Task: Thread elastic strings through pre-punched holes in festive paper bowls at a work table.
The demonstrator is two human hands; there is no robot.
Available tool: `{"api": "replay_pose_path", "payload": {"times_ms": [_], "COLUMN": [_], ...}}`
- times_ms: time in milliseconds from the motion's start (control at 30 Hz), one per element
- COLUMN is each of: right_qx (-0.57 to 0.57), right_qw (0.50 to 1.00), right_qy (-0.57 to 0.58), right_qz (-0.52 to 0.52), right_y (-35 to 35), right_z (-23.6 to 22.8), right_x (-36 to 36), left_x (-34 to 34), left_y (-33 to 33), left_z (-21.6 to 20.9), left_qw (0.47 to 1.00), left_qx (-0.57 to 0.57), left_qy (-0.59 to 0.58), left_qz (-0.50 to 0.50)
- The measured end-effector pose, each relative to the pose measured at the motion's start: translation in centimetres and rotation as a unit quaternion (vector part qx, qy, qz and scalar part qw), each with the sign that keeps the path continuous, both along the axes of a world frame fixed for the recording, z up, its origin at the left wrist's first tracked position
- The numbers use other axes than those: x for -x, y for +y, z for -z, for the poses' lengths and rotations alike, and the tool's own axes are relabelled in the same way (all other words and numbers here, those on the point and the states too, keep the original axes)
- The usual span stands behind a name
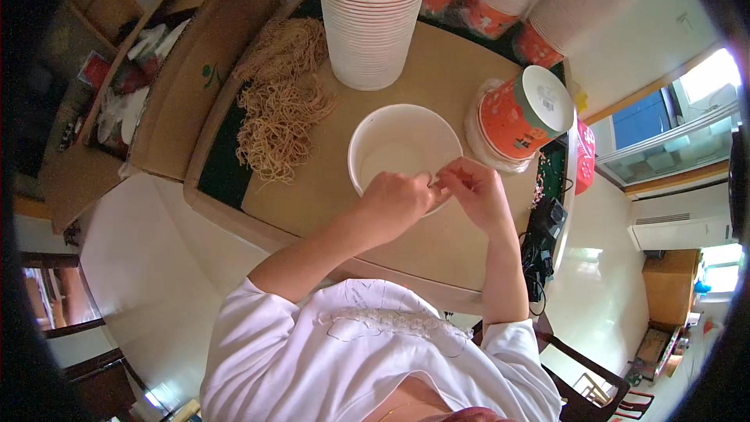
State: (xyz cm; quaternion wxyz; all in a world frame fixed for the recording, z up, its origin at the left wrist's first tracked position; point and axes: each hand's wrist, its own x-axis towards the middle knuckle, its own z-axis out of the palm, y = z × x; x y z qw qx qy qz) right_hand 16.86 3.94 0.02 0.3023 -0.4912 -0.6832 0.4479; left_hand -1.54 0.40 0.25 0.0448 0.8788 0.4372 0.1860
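A white paper bowl (398, 141) stands open on the brown table (437, 78). My left hand (394, 197) and my right hand (475, 187) meet over the bowl's near rim, fingertips pinched together on something small that I cannot make out. A pile of dried yellow noodles (280, 101) lies on the table to the left of the bowl. A tall stack of white bowls (369, 35) with an orange one on top rises behind it.
An orange bowl stack in clear wrap (519, 119) lies on its side at the right. More stacks (500, 0) lean at the back. An open cardboard box (176, 82) with packets sits at the left. Black cables (547, 223) hang off the table's right edge.
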Motion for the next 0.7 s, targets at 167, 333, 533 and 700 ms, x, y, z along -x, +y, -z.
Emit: {"api": "replay_pose_path", "payload": {"times_ms": [167,333,533,700], "right_qx": [0.025,-0.014,-0.119,-0.180], "right_qw": [0.990,0.974,0.941,0.911], "right_qy": [0.118,0.196,0.240,0.282], "right_qz": [0.075,0.111,0.208,0.241], "right_y": [-1.1,-2.9,-4.6,-6.0], "right_z": [0.8,2.1,2.6,2.9], "right_x": [0.9,2.6,3.9,4.0], "left_x": [0.2,0.5,1.7,0.9], "left_y": [-0.2,0.7,2.0,1.6], "left_z": [-0.3,0.7,-1.0,0.2], "left_qw": [0.956,0.859,0.580,0.513], "left_qx": [0.147,0.267,0.584,0.597], "left_qy": [-0.252,-0.436,-0.567,-0.615], "left_qz": [-0.001,-0.018,-0.012,-0.034]}}
